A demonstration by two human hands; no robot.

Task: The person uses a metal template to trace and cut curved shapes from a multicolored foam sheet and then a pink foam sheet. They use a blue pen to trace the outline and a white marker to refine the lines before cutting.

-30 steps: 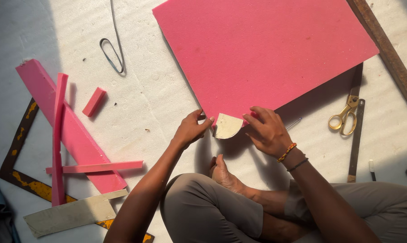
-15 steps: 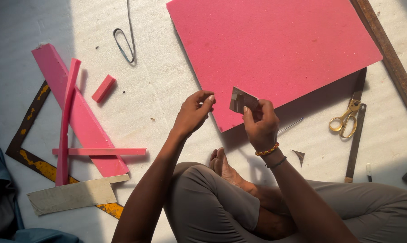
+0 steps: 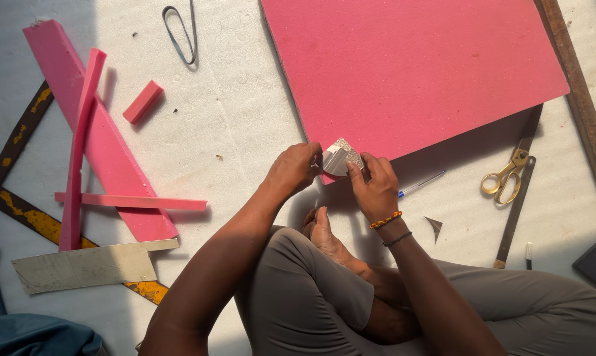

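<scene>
**Small silvery piece pinched between both hands at the sheet's near corner**

Both grips clenched on one thing: left hand (image 3: pixel 296 166) and right hand (image 3: pixel 376 188) pinching a small silvery fan-shaped piece (image 3: pixel 341 158) from either side, fingertips on its edges. Held just above the floor (image 3: pixel 232 112), over the near-left corner of the big pink foam sheet (image 3: pixel 410 72). Rounded edge turned far and right, narrow end toward the left hand; long axis roughly left to right, slightly tilted.

Judging by the lay of things: cutting seemingly well along, with pink offcut strips (image 3: pixel 87 145) piled far left over a black and yellow frame (image 3: pixel 21 198), a short pink block (image 3: pixel 143 102) nearby, a pale card strip (image 3: pixel 87 267) near left. Big sheet largely whole. A small dark triangular scrap (image 3: pixel 434 226) right of the wrist.

Further out: blue pen (image 3: pixel 420 184), gold scissors (image 3: pixel 505 178) on a dark ruler (image 3: pixel 515 198), a wire loop (image 3: pixel 179 36) far.
</scene>
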